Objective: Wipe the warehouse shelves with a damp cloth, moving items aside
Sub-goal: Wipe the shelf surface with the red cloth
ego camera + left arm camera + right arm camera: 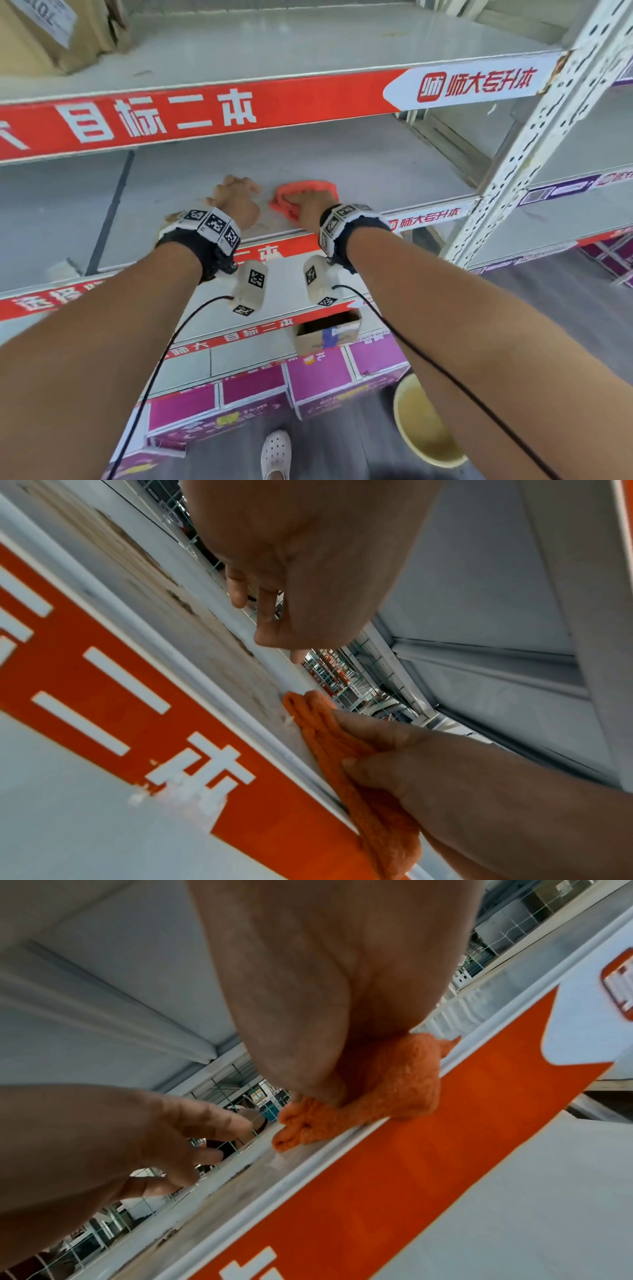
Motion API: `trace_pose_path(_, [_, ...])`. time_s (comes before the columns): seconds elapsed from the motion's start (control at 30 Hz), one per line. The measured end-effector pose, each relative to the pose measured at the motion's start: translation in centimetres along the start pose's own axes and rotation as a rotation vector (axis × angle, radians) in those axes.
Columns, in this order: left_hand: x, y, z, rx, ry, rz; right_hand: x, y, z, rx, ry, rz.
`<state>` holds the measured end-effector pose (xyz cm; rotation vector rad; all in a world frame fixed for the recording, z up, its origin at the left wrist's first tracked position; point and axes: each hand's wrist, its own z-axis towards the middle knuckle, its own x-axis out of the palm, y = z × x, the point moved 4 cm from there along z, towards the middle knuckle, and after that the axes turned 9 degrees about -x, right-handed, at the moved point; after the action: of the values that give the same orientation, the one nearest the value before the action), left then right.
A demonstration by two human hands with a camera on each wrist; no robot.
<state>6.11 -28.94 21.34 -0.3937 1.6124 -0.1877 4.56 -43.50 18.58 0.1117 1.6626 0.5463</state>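
Observation:
My right hand (313, 205) lies on a bunched orange cloth (281, 204) near the front edge of the middle shelf (308, 150). In the left wrist view its thumb and fingers (356, 767) pinch the cloth (322, 731) against the shelf. The right wrist view shows the palm (308, 988) bearing down on the cloth (394, 1085); the fingertips are hidden. My left hand (238, 188) is just left of the cloth, fingers loosely curled over the shelf, holding nothing (270, 610). Brownish stains (171, 219) mark the shelf's front edge by my left wrist.
A cardboard box (41, 34) stands on the upper shelf at far left. A small open carton (329, 330) sits on a lower shelf. Purple boxes (257, 387) and a yellow basin (424, 421) are on the floor. A perforated white upright (534, 137) bounds the shelf's right end.

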Motion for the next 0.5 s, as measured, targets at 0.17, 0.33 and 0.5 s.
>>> trace_pose_path(0.17, [1.5, -1.6, -1.6, 0.035, 0.020, 0.003, -1.0, -2.7, -3.7, 0.033, -0.040, -0.008])
trace_pose_path(0.33, [2.6, -3.5, -2.8, 0.060, 0.049, 0.006, -4.5, -10.8, -9.1, 0.330, -0.122, -0.027])
trace_pose_path(0.5, [2.8, -2.6, -2.2, 0.066, 0.043, -0.026, -5.7, -13.6, -9.8, 0.430, -0.113, -0.043])
